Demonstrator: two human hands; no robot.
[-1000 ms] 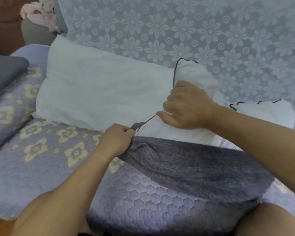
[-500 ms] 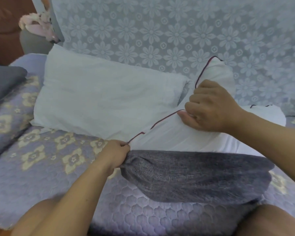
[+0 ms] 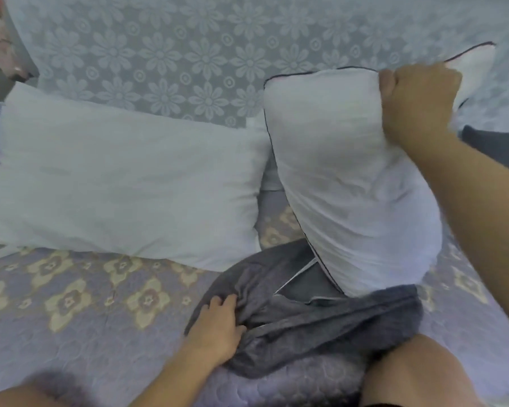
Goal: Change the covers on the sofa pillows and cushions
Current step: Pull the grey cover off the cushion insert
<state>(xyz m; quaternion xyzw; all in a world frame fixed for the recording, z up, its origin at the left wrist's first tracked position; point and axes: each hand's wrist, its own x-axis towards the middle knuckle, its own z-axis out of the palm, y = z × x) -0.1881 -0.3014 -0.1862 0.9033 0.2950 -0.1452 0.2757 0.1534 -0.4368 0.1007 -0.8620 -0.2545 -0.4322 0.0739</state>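
Observation:
A white pillow insert with dark piping (image 3: 350, 183) stands nearly upright on the sofa seat, most of it out of a dark grey cover (image 3: 321, 327) that is bunched around its lower end. My right hand (image 3: 415, 98) grips the insert's top edge in a fist. My left hand (image 3: 218, 324) holds the crumpled left edge of the grey cover down on the seat. The cover's open mouth shows a pale lining.
A second bare white pillow (image 3: 124, 183) leans against the flower-patterned sofa back (image 3: 174, 51) at left. The seat has a quilted purple throw with yellow flowers (image 3: 71, 304). Another dark grey piece (image 3: 497, 145) lies at far right. My knee (image 3: 409, 374) is at bottom right.
My right hand has pulled the white insert up and to the right, drawing it further out of the grey cover. My left hand stayed low, holding the cover down.

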